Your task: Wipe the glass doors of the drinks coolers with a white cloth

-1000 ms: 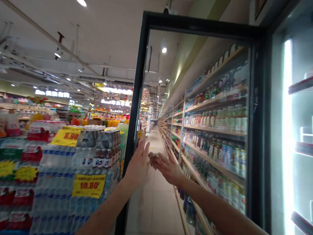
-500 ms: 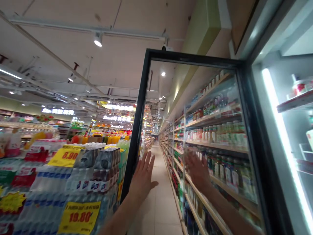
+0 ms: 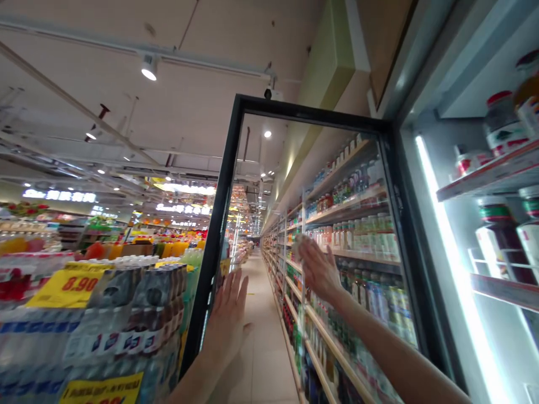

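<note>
A black-framed glass door (image 3: 311,112) of a lit cooler stands swung open before me, and the aisle shows through its pane. My left hand (image 3: 227,308) is raised palm-forward beside the door's left frame, fingers stretched out and holding nothing. It looks close to the glass, but I cannot tell whether it touches. Higher and to the right, my right hand (image 3: 319,272) reaches in front of the pane with its fingers extended and its thumb apart. Its fingertips are slightly blurred, and contact with the glass is unclear. I see nothing held in it.
To the right, cooler shelves (image 3: 490,171) hold bottles (image 3: 497,235) beside a bright light strip (image 3: 442,252). Stacked drink packs (image 3: 122,331) with yellow price signs (image 3: 69,286) stand at left. A tiled aisle floor (image 3: 263,348) runs beyond the door, along long bottle shelves (image 3: 357,196).
The view has turned right, so the door and drink stacks sit further left and more of the cooler shows. My right hand has shifted left and slightly up. Both hands stay raised.
</note>
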A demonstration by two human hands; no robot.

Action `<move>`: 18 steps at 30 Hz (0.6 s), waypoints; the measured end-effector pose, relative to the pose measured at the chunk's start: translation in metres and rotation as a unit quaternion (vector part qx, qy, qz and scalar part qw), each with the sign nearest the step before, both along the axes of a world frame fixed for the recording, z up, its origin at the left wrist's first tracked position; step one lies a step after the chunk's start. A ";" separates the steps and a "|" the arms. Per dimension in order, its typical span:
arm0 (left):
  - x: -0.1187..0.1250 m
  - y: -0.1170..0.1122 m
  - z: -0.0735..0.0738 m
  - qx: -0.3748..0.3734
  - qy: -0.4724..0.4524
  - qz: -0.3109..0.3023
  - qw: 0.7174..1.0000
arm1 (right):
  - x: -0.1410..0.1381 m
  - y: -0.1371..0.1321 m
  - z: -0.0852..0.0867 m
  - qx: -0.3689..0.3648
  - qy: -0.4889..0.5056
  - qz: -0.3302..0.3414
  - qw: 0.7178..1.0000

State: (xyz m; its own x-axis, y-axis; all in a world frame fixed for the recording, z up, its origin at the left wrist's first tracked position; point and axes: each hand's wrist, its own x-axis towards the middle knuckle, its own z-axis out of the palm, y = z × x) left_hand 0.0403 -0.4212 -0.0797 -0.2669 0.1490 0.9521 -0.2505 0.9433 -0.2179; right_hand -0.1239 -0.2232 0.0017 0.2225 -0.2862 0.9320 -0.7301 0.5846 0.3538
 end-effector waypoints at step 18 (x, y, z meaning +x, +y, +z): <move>-0.035 0.055 0.128 -0.067 0.079 -0.061 0.993 | -0.012 0.031 -0.013 -0.093 -0.006 -0.040 0.995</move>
State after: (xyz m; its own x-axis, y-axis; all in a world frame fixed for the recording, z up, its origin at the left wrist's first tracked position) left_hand 0.0050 -0.3658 0.0486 -0.0885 0.2988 0.9502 -0.1772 0.9340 -0.3102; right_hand -0.1364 -0.1925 -0.0113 0.1950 -0.1239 0.9729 -0.6819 0.6958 0.2253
